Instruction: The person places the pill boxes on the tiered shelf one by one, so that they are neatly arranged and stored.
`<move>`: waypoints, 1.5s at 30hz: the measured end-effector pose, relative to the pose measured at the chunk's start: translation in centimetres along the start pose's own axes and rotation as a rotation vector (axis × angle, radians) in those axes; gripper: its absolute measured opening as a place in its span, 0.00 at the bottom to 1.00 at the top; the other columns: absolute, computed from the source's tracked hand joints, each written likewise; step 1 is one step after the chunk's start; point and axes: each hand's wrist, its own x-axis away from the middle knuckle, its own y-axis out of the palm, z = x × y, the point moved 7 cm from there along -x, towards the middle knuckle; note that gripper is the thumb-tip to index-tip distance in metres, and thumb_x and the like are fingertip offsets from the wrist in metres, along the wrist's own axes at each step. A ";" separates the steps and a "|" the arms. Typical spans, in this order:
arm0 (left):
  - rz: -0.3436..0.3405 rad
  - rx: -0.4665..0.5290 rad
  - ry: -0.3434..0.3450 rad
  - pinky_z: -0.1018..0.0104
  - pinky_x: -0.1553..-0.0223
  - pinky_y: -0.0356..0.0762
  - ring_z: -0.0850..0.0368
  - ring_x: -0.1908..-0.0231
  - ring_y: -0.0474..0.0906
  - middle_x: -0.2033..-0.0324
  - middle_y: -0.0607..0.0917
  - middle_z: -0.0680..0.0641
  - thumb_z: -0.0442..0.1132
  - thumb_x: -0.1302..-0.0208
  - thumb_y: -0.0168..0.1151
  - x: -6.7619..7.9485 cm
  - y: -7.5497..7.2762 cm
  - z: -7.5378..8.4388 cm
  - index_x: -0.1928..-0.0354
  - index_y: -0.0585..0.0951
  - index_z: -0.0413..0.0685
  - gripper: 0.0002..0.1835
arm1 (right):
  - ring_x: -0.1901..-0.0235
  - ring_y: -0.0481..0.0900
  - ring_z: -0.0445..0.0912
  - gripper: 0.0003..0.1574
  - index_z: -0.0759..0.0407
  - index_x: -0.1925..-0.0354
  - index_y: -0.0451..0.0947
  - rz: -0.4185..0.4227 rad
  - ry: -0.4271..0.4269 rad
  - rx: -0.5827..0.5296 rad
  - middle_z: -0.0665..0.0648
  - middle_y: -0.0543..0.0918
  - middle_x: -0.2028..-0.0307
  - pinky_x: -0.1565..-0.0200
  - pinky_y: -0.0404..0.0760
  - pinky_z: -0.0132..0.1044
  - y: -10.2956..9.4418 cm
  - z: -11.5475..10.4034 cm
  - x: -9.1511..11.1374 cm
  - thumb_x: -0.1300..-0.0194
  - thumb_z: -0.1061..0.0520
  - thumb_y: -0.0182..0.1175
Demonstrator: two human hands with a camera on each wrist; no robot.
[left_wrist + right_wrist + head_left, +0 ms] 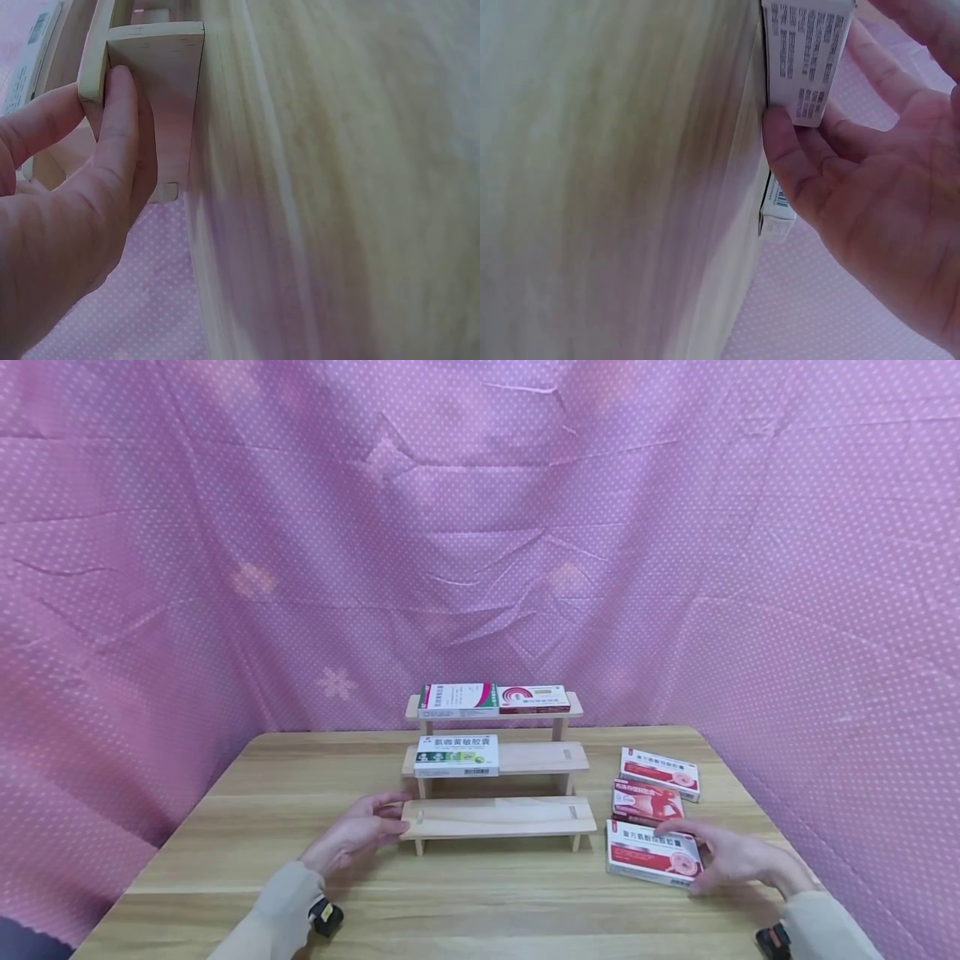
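My left hand pinches the left end of the bottom step of a three-tier wooden display stand. In the left wrist view, the thumb lies on one face of the board and fingers are on the other. At the right, my right hand grips the right end of a red-and-white medicine box that lies flat on the table. Close up in the right wrist view, fingers of the right hand bend around the end of the white box.
Beyond the gripped box lie a red box and another red-and-white box. A white-and-green box sits on the middle step. Two boxes, one pink-and-green, one red-and-white, fill the top step. Pink dotted cloth hangs behind the table.
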 end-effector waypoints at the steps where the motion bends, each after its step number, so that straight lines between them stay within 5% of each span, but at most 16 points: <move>1: -0.001 -0.003 0.001 0.56 0.43 0.81 0.51 0.51 0.79 0.42 0.73 0.30 0.28 0.40 0.62 0.0 0.0 0.0 0.29 0.56 0.28 0.39 | 0.41 0.63 0.62 0.51 0.48 0.35 0.69 0.006 -0.005 0.001 0.70 0.63 0.35 0.46 0.66 0.43 0.0 0.0 0.0 0.60 0.60 0.77; 10: 0.006 -0.058 0.011 0.58 0.44 0.82 0.52 0.53 0.79 0.44 0.74 0.32 0.29 0.40 0.62 -0.1 0.1 0.0 0.29 0.58 0.30 0.38 | 0.37 0.65 0.65 0.48 0.49 0.36 0.71 0.064 -0.027 0.043 0.69 0.69 0.35 0.42 0.71 0.55 -0.7 0.4 0.4 0.57 0.57 0.75; 13: -0.001 -0.062 0.017 0.58 0.44 0.82 0.53 0.53 0.80 0.44 0.74 0.32 0.29 0.40 0.62 0.0 0.2 0.1 0.29 0.57 0.30 0.38 | 0.36 0.67 0.53 0.45 0.53 0.35 0.72 0.055 -0.044 -0.012 0.70 0.70 0.35 0.39 0.71 0.51 -1.2 0.2 0.6 0.53 0.57 0.74; 17: -0.020 -0.029 0.022 0.57 0.44 0.82 0.52 0.54 0.80 0.45 0.73 0.30 0.27 0.39 0.60 0.2 0.3 0.3 0.29 0.56 0.28 0.38 | 0.43 0.67 0.29 0.42 0.60 0.33 0.70 0.026 -0.096 -0.133 0.74 0.66 0.34 0.42 0.71 0.29 -1.8 0.2 0.7 0.46 0.58 0.70; 20: -0.029 0.003 0.019 0.56 0.45 0.83 0.50 0.54 0.80 0.45 0.73 0.29 0.25 0.39 0.59 0.3 0.5 0.3 0.29 0.54 0.27 0.38 | 0.44 0.68 0.25 0.42 0.66 0.31 0.65 -0.005 -0.124 -0.257 0.73 0.63 0.32 0.45 0.72 0.22 -2.1 0.3 0.8 0.42 0.61 0.66; 28: -0.021 0.026 0.016 0.53 0.45 0.83 0.49 0.55 0.81 0.48 0.74 0.31 0.24 0.40 0.59 0.7 0.4 -0.2 0.29 0.55 0.28 0.38 | 0.41 0.74 0.33 0.40 0.70 0.29 0.57 -0.057 -0.188 -0.440 0.41 0.74 0.38 0.43 0.78 0.28 -2.6 -0.4 -0.1 0.36 0.68 0.58; 32: -0.016 0.024 0.019 0.53 0.45 0.83 0.49 0.55 0.81 0.47 0.74 0.31 0.25 0.39 0.59 0.6 0.2 -0.3 0.29 0.55 0.29 0.38 | 0.41 0.74 0.34 0.41 0.67 0.27 0.55 -0.036 -0.168 -0.466 0.40 0.72 0.39 0.43 0.79 0.31 -2.8 -0.7 -0.6 0.35 0.67 0.57; 36: -0.008 0.020 0.019 0.55 0.46 0.83 0.49 0.54 0.81 0.46 0.74 0.31 0.25 0.39 0.59 0.3 0.2 -0.3 0.29 0.55 0.28 0.39 | 0.42 0.74 0.31 0.39 0.64 0.28 0.59 0.078 -0.137 -0.462 0.36 0.72 0.40 0.45 0.78 0.29 -3.6 -0.9 -0.9 0.35 0.64 0.58; 45: -0.017 0.021 0.011 0.55 0.46 0.83 0.49 0.56 0.81 0.50 0.75 0.32 0.25 0.40 0.59 0.2 0.3 0.0 0.29 0.55 0.28 0.38 | 0.43 0.76 0.33 0.37 0.65 0.30 0.63 0.194 -0.240 -0.444 0.40 0.76 0.40 0.46 0.78 0.26 -4.4 -3.1 -1.8 0.36 0.66 0.61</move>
